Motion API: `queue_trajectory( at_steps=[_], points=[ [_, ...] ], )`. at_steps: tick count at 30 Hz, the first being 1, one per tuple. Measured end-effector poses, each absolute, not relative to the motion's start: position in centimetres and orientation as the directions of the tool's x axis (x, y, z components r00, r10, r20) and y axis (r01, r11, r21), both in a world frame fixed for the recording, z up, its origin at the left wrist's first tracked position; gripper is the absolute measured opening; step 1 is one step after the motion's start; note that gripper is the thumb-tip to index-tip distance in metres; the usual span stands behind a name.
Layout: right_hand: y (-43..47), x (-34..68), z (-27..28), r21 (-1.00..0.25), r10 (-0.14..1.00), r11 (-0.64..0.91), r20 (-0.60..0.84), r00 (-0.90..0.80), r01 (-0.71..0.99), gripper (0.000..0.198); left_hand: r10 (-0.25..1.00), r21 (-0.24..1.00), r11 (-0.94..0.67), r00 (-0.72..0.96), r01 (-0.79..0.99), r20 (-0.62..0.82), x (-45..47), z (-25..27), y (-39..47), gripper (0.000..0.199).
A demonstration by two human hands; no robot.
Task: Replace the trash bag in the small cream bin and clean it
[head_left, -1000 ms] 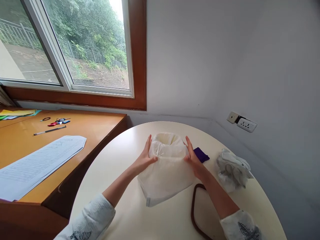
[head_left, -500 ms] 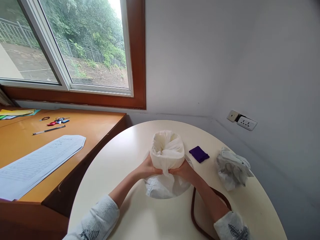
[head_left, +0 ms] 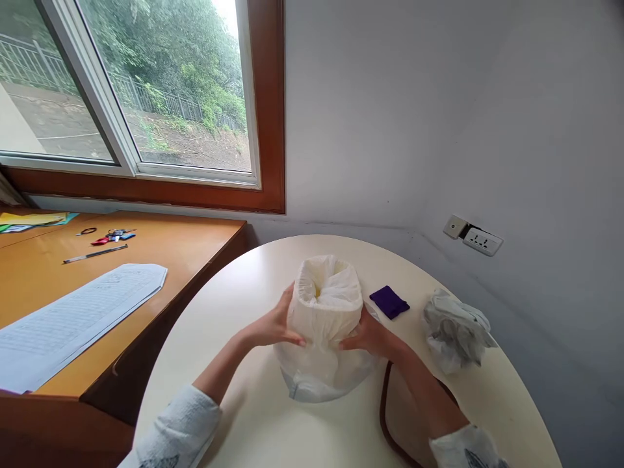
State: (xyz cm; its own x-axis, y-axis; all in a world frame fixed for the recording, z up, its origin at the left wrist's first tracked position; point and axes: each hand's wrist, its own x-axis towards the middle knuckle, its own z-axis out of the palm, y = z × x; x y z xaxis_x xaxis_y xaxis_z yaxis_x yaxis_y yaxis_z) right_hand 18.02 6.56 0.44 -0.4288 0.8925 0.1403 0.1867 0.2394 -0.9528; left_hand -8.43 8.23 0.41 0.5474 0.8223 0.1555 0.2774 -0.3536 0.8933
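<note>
A small, light-coloured bin [head_left: 325,316] stands upright on the round table. A thin white plastic bag [head_left: 316,383] is folded over its rim, lines its inside and hangs loose around its base. Something yellowish shows through the opening. Against the bin's left side lies my left hand [head_left: 280,322], thumb at the front and fingers partly hidden round the side. My right hand [head_left: 366,333] clasps the opposite side in the same way, its thumb on the bag's front. The thumbs are apart, with loose bag film between them.
A folded purple cloth [head_left: 389,302] lies right of the bin, near a crumpled bundle of plastic bags [head_left: 455,330]. A brown cord-like loop [head_left: 385,409] passes under my right forearm. On the wooden desk [head_left: 195,244] at left are papers [head_left: 88,325], a pen [head_left: 95,253] and keys [head_left: 119,235].
My thumbs have moved apart, and the gathered bag film at the bin's front has spread loose. Both hands stay at the bin's sides.
</note>
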Motion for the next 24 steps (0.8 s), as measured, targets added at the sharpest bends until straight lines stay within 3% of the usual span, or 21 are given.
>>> queue_trajectory(
  at_steps=[1,3,6,9,14,16,18,21,24],
  points=[
    [6.5,19.0,1.1,-0.953,0.89,0.238,0.136,-0.436,0.187,0.114,0.837,0.885,-0.364,0.518,0.291,0.174,-9.0,1.3,8.0,0.117],
    [6.4,20.9,2.9,-0.962,0.907,0.178,0.079,-0.414,0.205,0.109,0.868,0.851,-0.408,0.43,0.33,0.249,-9.8,3.3,7.4,0.104],
    [6.1,22.6,6.2,-0.968,0.949,0.146,0.078,-0.305,0.205,0.056,0.83,0.676,-0.558,0.337,0.482,0.445,-9.5,6.4,6.2,0.066],
    [5.8,21.5,9.7,-0.919,0.952,0.295,0.259,-0.163,0.262,0.03,0.686,0.418,-0.726,0.527,0.547,0.501,-7.7,8.7,5.4,0.046],
    [6.8,15.9,13.2,-0.628,0.777,0.621,0.41,-0.478,0.469,0.023,0.545,0.113,-0.829,0.745,0.548,0.384,-4.8,9.2,4.8,0.023],
    [7.6,13.8,13.4,-0.505,0.723,0.68,0.341,-0.601,0.531,0.027,0.519,0.048,-0.838,0.768,0.543,0.377,-4.2,8.9,4.3,0.024],
    [8.4,12.1,13.3,-0.351,0.701,0.693,0.124,-0.702,0.629,0.026,0.484,0.0,-0.848,0.775,0.53,0.406,-3.9,8.6,3.5,0.021],
    [8.9,10.3,13.0,-0.078,0.682,0.711,-0.166,-0.712,0.699,0.019,0.427,-0.081,-0.855,0.784,0.513,0.45,-3.5,8.4,2.1,0.018],
    [9.2,9.1,12.5,0.01,0.657,0.731,-0.278,-0.7,0.682,0.019,0.403,-0.141,-0.851,0.8,0.507,0.446,-3.3,8.2,1.1,0.018]
  ],
)
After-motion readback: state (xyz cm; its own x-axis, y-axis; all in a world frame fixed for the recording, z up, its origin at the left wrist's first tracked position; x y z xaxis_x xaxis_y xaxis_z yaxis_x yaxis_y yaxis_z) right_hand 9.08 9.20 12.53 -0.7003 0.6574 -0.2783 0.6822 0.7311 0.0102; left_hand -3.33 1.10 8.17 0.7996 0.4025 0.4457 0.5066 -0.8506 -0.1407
